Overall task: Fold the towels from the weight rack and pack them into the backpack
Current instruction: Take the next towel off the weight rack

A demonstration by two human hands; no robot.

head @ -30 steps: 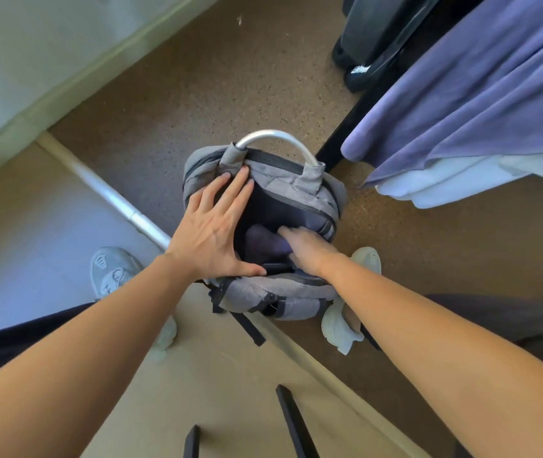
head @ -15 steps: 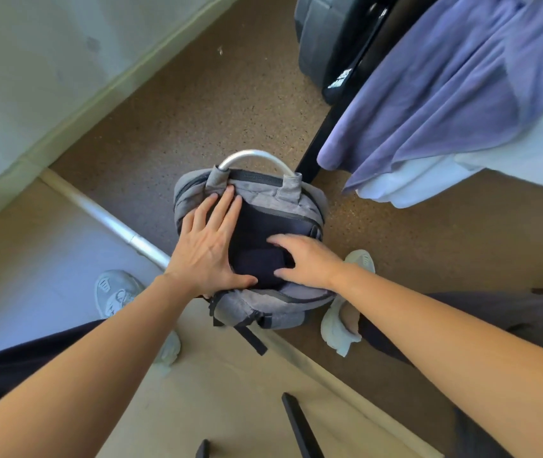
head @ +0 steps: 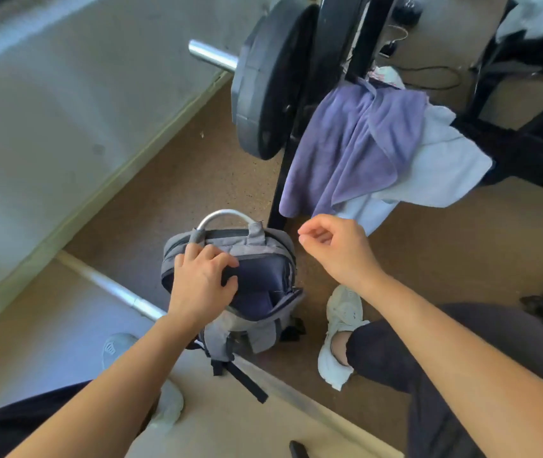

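So the backpack (head: pixel 257 249) is sitting upright on the brown floor (head: pixel 177 193), right at the foot of the weight rack (head: pixel 362 34) and up against the edge of the pale mat (head: pixel 230 424). Its top is unzipped and gaping. My left grip (head: pixel 202 279) is grasping the near-left rim of that opening, fingers hooked over the edge, just below the silver carry handle (head: pixel 227 214). I can see dark blue fabric (head: pixel 257 299) down inside, but honestly I can't tell if that's lining or a towel.

My right grip (head: pixel 336 249) is up in the air to the right of the bag, loosely clenched on nothing, just under the hem of the purple towel (head: pixel 353 143). That one is draped over the rack, lying on top of a white towel (head: pixel 438 173) that sticks out below and to the right of it. A black weight plate (head: pixel 263 87) hangs on a bar (head: pixel 212 56) just left of the towels. The frame is a bit blurry overall.
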